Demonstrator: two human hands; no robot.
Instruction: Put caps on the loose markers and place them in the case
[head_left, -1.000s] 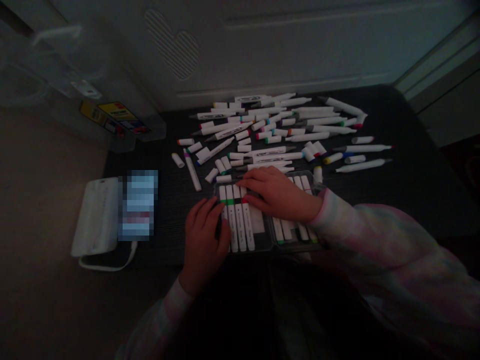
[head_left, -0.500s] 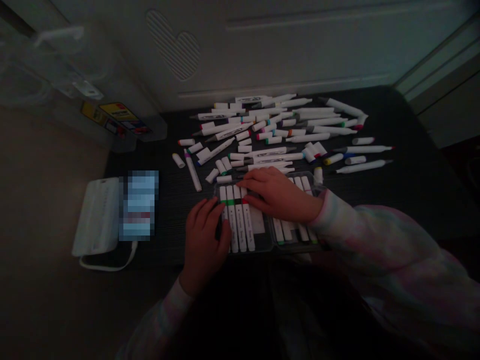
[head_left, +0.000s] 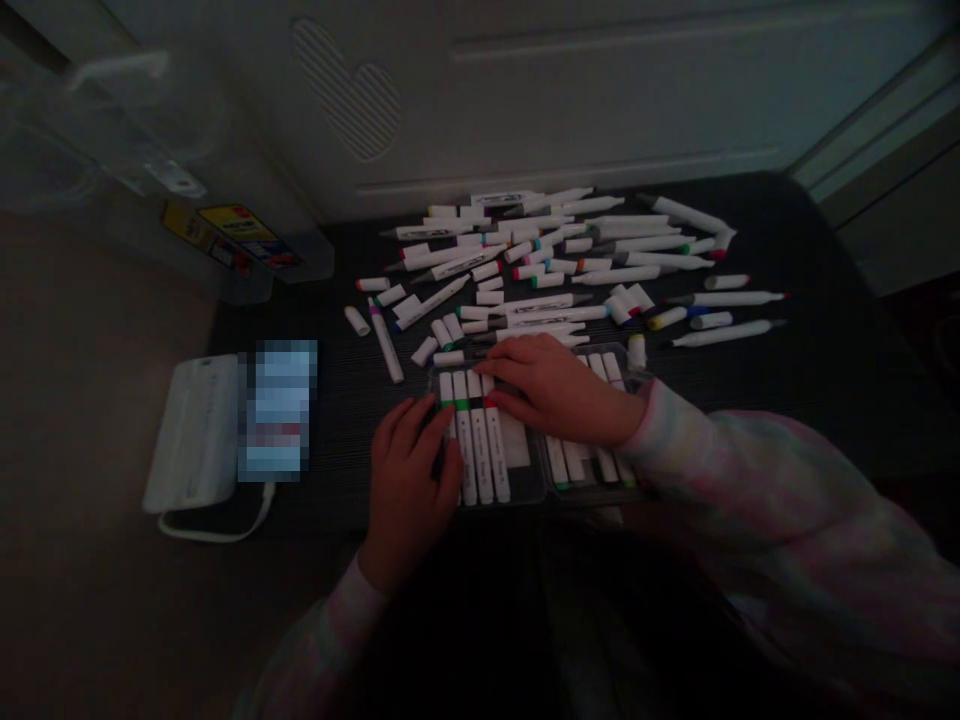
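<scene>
A clear plastic marker case (head_left: 525, 470) lies open on a dark table (head_left: 825, 370), with several white markers (head_left: 476, 440) lined up in its left half and more in its right half. My left hand (head_left: 409, 480) rests at the case's left edge, fingers curled against the outermost marker. My right hand (head_left: 559, 385) lies flat across the case's middle, fingers stretched out onto the upper ends of the markers. Many loose white markers and caps (head_left: 555, 260) with coloured ends are scattered on the table behind the case.
A white device with a lit screen (head_left: 225, 425) and a cable sits at the table's left end. A clear plastic box with a yellow label (head_left: 232, 235) stands behind it. A white panelled door (head_left: 562, 90) closes off the back.
</scene>
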